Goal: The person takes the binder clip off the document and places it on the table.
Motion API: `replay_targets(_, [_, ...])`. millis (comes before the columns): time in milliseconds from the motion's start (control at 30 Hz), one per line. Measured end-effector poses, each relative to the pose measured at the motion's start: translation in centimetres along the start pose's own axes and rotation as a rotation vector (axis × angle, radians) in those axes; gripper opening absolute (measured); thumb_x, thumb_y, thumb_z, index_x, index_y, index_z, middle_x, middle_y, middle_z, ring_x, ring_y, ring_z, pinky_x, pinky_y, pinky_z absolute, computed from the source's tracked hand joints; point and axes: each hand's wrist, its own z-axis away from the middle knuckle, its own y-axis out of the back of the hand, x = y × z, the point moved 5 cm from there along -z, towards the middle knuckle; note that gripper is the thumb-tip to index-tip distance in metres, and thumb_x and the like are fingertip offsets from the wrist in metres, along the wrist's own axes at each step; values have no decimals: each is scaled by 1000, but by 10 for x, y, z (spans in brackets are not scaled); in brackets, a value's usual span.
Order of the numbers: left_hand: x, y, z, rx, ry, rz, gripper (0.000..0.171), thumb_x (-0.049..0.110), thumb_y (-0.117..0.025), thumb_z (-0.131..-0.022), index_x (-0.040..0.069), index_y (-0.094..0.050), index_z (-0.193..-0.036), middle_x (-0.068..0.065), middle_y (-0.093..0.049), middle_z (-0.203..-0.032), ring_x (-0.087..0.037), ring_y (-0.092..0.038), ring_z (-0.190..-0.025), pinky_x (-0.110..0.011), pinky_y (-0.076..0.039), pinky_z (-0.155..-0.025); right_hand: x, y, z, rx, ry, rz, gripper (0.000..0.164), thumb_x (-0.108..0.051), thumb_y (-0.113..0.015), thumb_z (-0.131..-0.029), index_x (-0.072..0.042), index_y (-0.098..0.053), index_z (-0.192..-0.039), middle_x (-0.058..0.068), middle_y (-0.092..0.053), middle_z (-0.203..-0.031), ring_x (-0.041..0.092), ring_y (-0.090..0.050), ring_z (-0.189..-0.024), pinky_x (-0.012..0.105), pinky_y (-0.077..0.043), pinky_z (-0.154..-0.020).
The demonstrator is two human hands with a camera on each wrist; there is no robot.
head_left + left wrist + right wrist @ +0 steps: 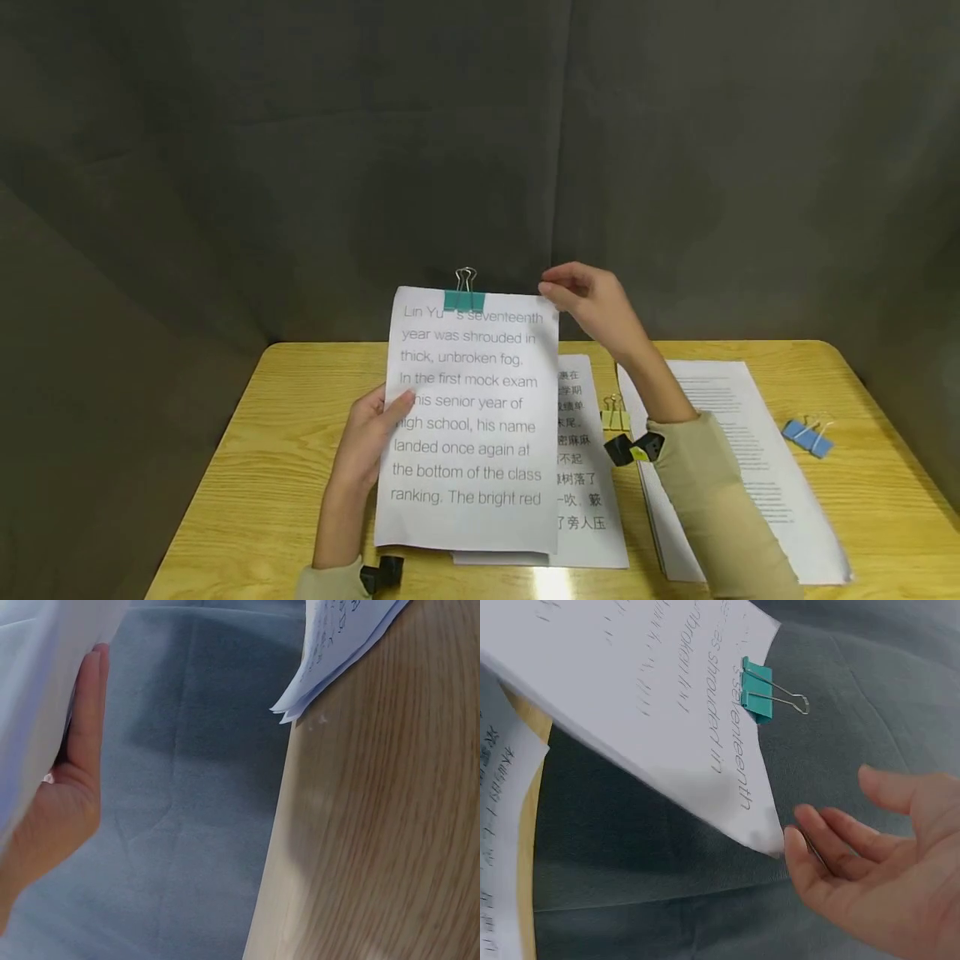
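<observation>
A stack of printed sheets (472,400) with large English text is held up above the table, its front face toward the head camera. My left hand (375,429) grips its left edge, thumb on the front and fingers behind; in the left wrist view those fingers (88,720) lie along the back. A teal binder clip (757,690) sits on the top edge, its wire handles standing up. By the top right corner is my right hand (596,304), its loosely bent fingers (802,859) right at the corner and the thumb apart, with nothing pinched between them.
Behind the held sheets, a stack with Chinese characters (588,458) lies on the wooden table (247,483). To the right are a yellow binder clip (617,419), a small-print paper stack (780,467) under the right forearm, and a blue binder clip (808,437). A dark curtain (300,167) hangs behind.
</observation>
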Motion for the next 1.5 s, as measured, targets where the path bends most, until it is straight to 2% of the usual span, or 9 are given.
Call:
replay_targets(200, [1,-6,-2,-59,-17,-26,35,11,-56,-107,-4,-59,-139,-21,-75,-107,-27,-77,-80,-38,-63,-67,-9,-11,-33,-185,-51,4,46,-26,-67,-101,1,-61,-138,15,-62,-136,30,-58,-122,48,-45,-103])
replay_targets(400, [0,-12,-3,-93,-19,-29,36,12,-55,-108,-3,-58,-140,-21,-75,-109,-27,-77,-82,-38,-63,-68,-10,-26,-46,-396,-82,-67,61,-30,-65,-101,2,-48,-150,15,-55,-147,32,-53,-133,49,-41,-112])
replay_targets(567, [0,-17,-4,-130,-33,-23,37,12,-54,-108,-5,-56,-141,-22,-75,-109,-27,-77,-81,-38,-63,-68,-11,-30,-52,-464,-94,-165,55,-27,-63,-102,5,-52,-145,18,-61,-140,33,-59,-129,47,-42,-113])
replay_targets(700, [0,-21,-5,-145,-35,-20,37,12,-53,-108,-5,-56,-141,-21,-75,-109,-27,-77,-81,-37,-63,-68,-10,-29,-54,-442,-102,-208,46,-24,-65,-102,7,-60,-136,17,-70,-122,26,-66,-113,40,-48,-105])
replay_targets(867, [0,-23,-6,-140,-19,-20,37,11,-53,-108,-5,-56,-141,-20,-76,-108,-26,-77,-81,-37,-63,-68,-9,-27,-52,-366,-132,-231,42,-18,-72,-97,7,-63,-129,13,-73,-116,23,-69,-103,32,-54,-95])
replay_targets(1000, [-2,-22,-7,-141,-8,-23,37,11,-53,-108,-4,-56,-141,-20,-76,-108,-26,-77,-81,-37,-63,-67,-13,-28,-49,-324,-138,-222,38,-13,-74,-96,8,-63,-126,14,-73,-116,22,-70,-102,35,-55,-96])
replay_targets(1167, [-4,-21,-7,-157,3,-16,37,12,-52,-109,-5,-56,-141,-19,-76,-107,-26,-77,-81,-37,-63,-67,-18,-28,-48,-291,-133,-224,37,-16,-74,-96,7,-64,-123,17,-72,-115,26,-70,-104,40,-53,-101])
replay_targets(1300, [-6,-18,-7,-162,9,-22,37,13,-53,-109,-5,-56,-140,-18,-76,-106,-26,-77,-81,-36,-63,-67,-20,-27,-50,-245,-124,-255,38,-20,-73,-97,7,-65,-122,19,-72,-117,25,-70,-105,38,-52,-102])
replay_targets(1500, [-8,-13,-3,-159,17,-14,38,14,-54,-108,-6,-55,-140,-18,-76,-105,-25,-77,-82,-36,-63,-69,-22,-32,-52,-189,-135,-348,39,-17,-71,-98,10,-61,-125,16,-70,-112,20,-71,-98,31,-57,-92])
